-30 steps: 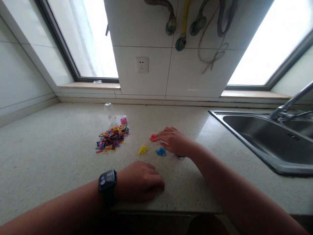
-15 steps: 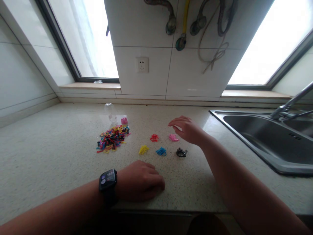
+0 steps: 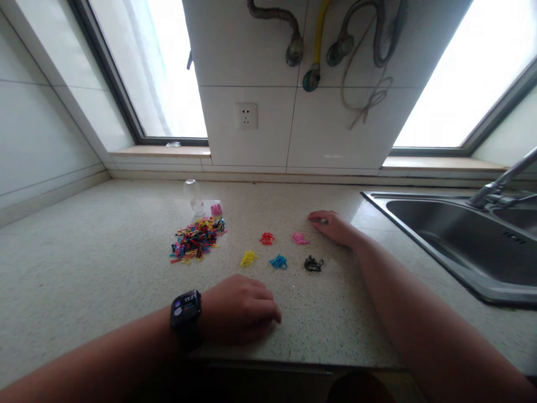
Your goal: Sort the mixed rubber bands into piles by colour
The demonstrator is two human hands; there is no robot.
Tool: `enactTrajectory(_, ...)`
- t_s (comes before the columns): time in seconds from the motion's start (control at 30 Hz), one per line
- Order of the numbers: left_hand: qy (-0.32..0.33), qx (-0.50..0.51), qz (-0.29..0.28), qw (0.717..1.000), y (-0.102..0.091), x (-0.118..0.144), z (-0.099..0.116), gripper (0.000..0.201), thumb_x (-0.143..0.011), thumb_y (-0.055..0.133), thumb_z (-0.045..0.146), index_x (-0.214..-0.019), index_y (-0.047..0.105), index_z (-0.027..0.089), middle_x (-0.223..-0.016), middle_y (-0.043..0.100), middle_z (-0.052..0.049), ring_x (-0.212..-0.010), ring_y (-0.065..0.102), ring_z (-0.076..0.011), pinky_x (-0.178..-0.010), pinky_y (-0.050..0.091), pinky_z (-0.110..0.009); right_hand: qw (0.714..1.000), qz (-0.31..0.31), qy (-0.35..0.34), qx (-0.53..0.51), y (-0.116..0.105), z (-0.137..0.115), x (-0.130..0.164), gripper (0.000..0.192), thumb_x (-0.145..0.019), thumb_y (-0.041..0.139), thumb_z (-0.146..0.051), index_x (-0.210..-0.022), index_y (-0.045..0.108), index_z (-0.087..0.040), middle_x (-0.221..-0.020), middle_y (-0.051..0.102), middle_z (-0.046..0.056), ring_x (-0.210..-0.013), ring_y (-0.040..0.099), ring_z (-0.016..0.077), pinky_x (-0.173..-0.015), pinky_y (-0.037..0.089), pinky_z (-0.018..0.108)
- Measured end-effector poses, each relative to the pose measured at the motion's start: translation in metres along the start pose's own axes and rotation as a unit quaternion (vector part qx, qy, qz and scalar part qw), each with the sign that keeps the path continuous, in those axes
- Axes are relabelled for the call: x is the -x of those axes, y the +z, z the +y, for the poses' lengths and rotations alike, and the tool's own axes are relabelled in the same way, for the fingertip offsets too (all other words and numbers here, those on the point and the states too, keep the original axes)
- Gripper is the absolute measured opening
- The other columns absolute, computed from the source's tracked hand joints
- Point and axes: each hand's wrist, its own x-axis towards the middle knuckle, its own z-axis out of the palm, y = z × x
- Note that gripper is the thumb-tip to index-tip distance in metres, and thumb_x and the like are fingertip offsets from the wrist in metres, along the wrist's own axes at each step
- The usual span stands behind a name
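My left hand (image 3: 241, 310), with a black watch (image 3: 185, 309) on its wrist, rests near the counter's front edge. Its fingers are curled in, and I see nothing in them. Beyond the small piles, my right hand (image 3: 331, 226) lies low at the counter, fingers loosely bent and thumb apart, with nothing visible between them. Nearest to it is a little pile of pink bands (image 3: 300, 238). Close by are similar piles of red bands (image 3: 267, 239), yellow bands (image 3: 249, 258), blue bands (image 3: 278, 261) and black bands (image 3: 313, 263), which look like small elastics. A large mixed-colour heap (image 3: 197, 240) lies to the left.
Behind the heap stands a clear container (image 3: 194, 198), beside a pink piece (image 3: 216, 209). A steel sink (image 3: 423, 263) with a faucet (image 3: 499, 184) is set into the counter (image 3: 117, 291) on the right. The tiled wall carries a socket (image 3: 246, 116) and hoses.
My right hand has moved right and down from above the pink pile to the counter beyond it. The left hand stays where it was. The view has shifted slightly.
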Motion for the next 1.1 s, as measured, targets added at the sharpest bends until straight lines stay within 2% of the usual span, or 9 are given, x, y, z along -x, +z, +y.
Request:
enactTrajectory(0.1,-0.039,-0.043,0.028,0.998,-0.015,0.004,-0.012,0.019,-0.09,0.052,0.017,-0.104,0.063,0.022,-0.089,0.066,-0.002,-0.076,0.057,-0.0153,-0.066,0.041,-0.03,1.0,0.0,0.003,-0.011,0.0,0.002,0.0,0.029,-0.089,0.058,-0.028,-0.113,0.072,-0.023,-0.123,0.068,0.007,-0.116,0.062,0.0239,-0.109,0.043,0.044)
enactTrajectory(0.2,-0.123,-0.086,0.075,0.986,-0.035,0.013,-0.037,0.02,-0.093,0.048,0.019,-0.107,0.063,0.021,-0.094,0.065,-0.004,-0.083,0.058,-0.0163,-0.074,0.044,-0.031,1.0,0.0,-0.005,-0.024,0.001,0.007,0.0,0.029,-0.089,0.057,-0.03,-0.113,0.072,-0.023,-0.122,0.068,0.007,-0.114,0.063,0.0232,-0.106,0.046,0.043)
enactTrajectory(0.33,-0.27,-0.192,0.158,0.93,-0.056,0.038,-0.084,0.022,-0.096,0.048,0.025,-0.109,0.065,0.02,-0.11,0.065,-0.007,-0.1,0.058,-0.0219,-0.091,0.044,-0.039,1.0,0.0,-0.014,-0.023,0.003,0.011,-0.001,0.029,-0.091,0.055,-0.032,-0.113,0.071,-0.022,-0.123,0.068,0.007,-0.116,0.062,0.0238,-0.107,0.046,0.044)
enactTrajectory(0.43,-0.337,-0.246,0.169,0.893,-0.061,0.063,-0.118,0.03,-0.095,0.049,0.028,-0.12,0.066,0.022,-0.121,0.064,-0.007,-0.108,0.055,-0.0263,-0.098,0.041,-0.045,1.0,-0.004,-0.014,-0.013,0.003,0.012,-0.002,0.029,-0.091,0.056,-0.033,-0.114,0.071,-0.022,-0.124,0.068,0.007,-0.117,0.061,0.0248,-0.109,0.044,0.046)
enactTrajectory(0.57,-0.39,-0.228,0.148,0.88,-0.057,0.089,-0.149,0.037,-0.095,0.048,0.034,-0.125,0.067,0.023,-0.13,0.062,-0.006,-0.117,0.053,-0.0284,-0.103,0.038,-0.046,1.0,-0.005,-0.016,0.003,0.003,0.011,-0.002,0.03,-0.09,0.056,-0.031,-0.115,0.071,-0.021,-0.123,0.068,0.008,-0.116,0.062,0.0251,-0.109,0.044,0.045)
enactTrajectory(0.73,-0.411,-0.213,0.129,0.877,-0.052,0.097,-0.159,0.034,-0.094,0.048,0.04,-0.114,0.074,0.028,-0.125,0.065,-0.004,-0.113,0.055,-0.0274,-0.102,0.037,-0.045,1.0,-0.002,-0.017,0.004,0.003,0.011,-0.002,0.03,-0.089,0.057,-0.029,-0.115,0.071,-0.021,-0.123,0.068,0.008,-0.116,0.062,0.0254,-0.108,0.044,0.045)
enactTrajectory(1.1,-0.378,-0.204,0.162,0.889,-0.056,0.091,-0.152,0.027,-0.091,0.056,0.041,-0.099,0.075,0.025,-0.114,0.068,-0.006,-0.107,0.055,-0.0265,-0.1,0.039,-0.043,1.0,0.004,-0.018,0.001,0.004,0.013,-0.002,0.03,-0.089,0.057,-0.031,-0.114,0.072,-0.021,-0.122,0.068,0.008,-0.115,0.062,0.0246,-0.108,0.044,0.044)
